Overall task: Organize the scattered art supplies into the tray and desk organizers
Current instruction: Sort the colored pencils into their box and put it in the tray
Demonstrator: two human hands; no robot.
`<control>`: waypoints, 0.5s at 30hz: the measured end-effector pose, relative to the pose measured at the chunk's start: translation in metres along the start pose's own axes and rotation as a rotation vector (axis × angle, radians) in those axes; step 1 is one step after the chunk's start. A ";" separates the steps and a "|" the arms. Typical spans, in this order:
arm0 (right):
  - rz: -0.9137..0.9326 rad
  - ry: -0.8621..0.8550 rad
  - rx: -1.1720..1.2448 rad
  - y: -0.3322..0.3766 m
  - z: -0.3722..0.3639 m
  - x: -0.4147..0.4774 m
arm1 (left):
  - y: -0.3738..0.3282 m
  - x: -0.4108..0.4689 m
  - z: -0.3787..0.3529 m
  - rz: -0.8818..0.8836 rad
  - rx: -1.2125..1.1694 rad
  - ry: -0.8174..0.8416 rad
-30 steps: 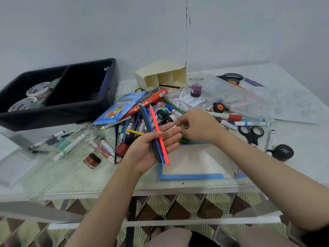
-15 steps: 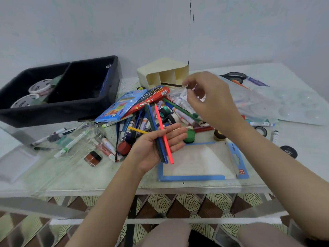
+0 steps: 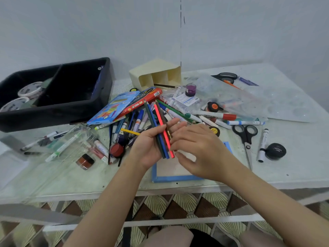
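Note:
My left hand [image 3: 147,148] lies palm up above the table's front middle, thumb pressing a bundle of coloured pencils [image 3: 154,120]: green, blue, red. My right hand [image 3: 199,150] is against that bundle and pinches the lower end of a brown pencil [image 3: 161,113] lying beside the red one. Behind the hands is a heap of markers and pens [image 3: 179,113]. The black tray [image 3: 53,111] stands at the back left, and the cream desk organizer [image 3: 154,72] lies on its side at the back middle.
Tape rolls [image 3: 30,89] sit in the tray's left compartment. Blue [image 3: 115,107] and red [image 3: 142,100] pencil boxes lean on the heap. Scissors [image 3: 245,134], a marker and a black pot [image 3: 275,151] lie right; a clear case [image 3: 74,141] lies left. A blue-edged pack [image 3: 170,178] is under my hands.
My right hand went up towards the organizer, then came back down to the bundle with a brown pencil. My left hand stayed in place with the pencils.

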State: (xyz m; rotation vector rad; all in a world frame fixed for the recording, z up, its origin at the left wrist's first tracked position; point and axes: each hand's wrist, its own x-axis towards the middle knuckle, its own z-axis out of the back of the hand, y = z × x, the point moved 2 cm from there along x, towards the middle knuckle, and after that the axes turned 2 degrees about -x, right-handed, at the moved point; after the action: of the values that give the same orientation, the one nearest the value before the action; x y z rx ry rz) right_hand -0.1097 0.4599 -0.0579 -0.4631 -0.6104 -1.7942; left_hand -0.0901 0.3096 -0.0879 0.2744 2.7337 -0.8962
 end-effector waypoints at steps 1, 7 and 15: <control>-0.025 0.011 0.026 0.001 0.001 -0.001 | 0.001 0.000 0.000 -0.002 0.026 0.008; -0.442 -0.167 0.374 -0.018 0.016 0.014 | 0.006 -0.008 -0.002 0.008 0.243 0.098; -0.841 0.039 1.028 -0.047 0.017 0.031 | 0.014 -0.021 -0.009 0.202 0.340 0.288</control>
State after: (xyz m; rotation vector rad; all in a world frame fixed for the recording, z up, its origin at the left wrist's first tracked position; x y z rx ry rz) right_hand -0.1640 0.4583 -0.0345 0.6225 -1.7317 -1.9081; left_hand -0.0685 0.3238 -0.0822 0.7850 2.7190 -1.3495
